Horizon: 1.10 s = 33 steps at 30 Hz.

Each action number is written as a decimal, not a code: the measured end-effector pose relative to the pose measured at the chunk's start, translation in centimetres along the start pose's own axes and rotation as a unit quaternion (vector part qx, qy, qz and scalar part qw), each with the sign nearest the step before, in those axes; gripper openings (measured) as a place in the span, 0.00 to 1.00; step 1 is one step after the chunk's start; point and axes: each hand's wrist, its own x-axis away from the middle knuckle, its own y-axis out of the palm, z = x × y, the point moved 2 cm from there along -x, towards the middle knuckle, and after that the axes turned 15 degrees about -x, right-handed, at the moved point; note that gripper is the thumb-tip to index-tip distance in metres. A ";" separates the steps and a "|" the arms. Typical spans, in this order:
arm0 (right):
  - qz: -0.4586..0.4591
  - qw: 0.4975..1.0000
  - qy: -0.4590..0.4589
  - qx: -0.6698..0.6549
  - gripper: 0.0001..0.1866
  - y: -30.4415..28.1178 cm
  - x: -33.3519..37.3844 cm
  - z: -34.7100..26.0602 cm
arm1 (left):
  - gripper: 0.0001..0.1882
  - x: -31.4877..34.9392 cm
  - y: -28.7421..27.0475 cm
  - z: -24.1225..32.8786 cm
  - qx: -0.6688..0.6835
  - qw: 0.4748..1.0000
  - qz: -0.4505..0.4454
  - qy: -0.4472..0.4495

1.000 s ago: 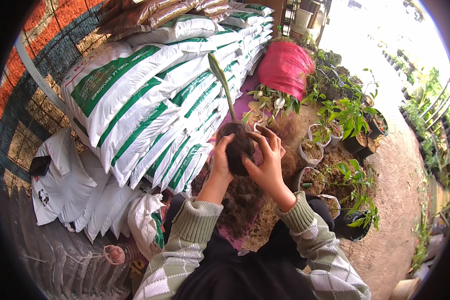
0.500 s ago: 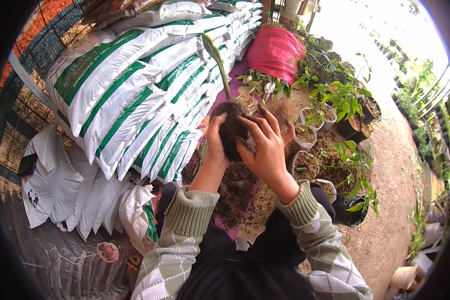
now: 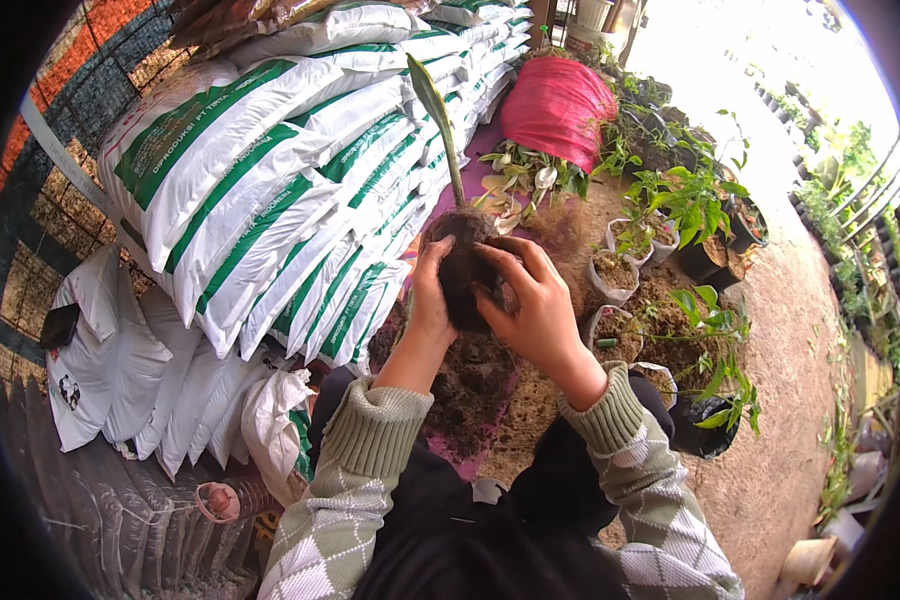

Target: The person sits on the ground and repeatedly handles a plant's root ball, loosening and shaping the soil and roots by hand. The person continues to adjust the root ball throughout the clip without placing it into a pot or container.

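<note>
A plant with one long, upright green leaf (image 3: 437,115) rises from a dark, soil-covered clump (image 3: 462,275). Both hands hold this clump above the ground. My left hand (image 3: 432,295) is wrapped along its left side, the thumb near the top. From the right, my right hand (image 3: 532,300) curls its fingers over the front and upper side. Whether a thin black bag encloses the soil, I cannot tell. Beneath my hands lies a heap of dark, fibrous soil (image 3: 475,395), partly on a purple sheet (image 3: 467,466).
White and green sacks (image 3: 260,200) are stacked at the left. Ahead lies a red mesh sack (image 3: 558,112) with pale leafy cuttings (image 3: 530,180) at its mouth. Bagged plants (image 3: 710,320) stand at the right beside the concrete path (image 3: 785,400). A plastic bottle (image 3: 220,500) lies lower left.
The fingers of my right hand have drawn in closer around the clump, where they were more spread before. The plant stays in nearly the same place.
</note>
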 end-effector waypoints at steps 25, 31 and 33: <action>-0.019 0.986 0.063 -0.150 0.21 -0.4 -2.2 0.8 | 0.30 2.6 -1.2 2.4 -0.053 0.997 0.046 -0.011; -0.030 0.988 0.024 -0.148 0.20 -0.6 -2.0 1.5 | 0.36 3.7 0.7 3.7 -0.095 0.990 0.000 0.100; -0.033 0.988 0.019 -0.150 0.20 -0.5 -1.8 1.0 | 0.36 4.0 0.8 3.9 -0.085 0.989 -0.013 0.119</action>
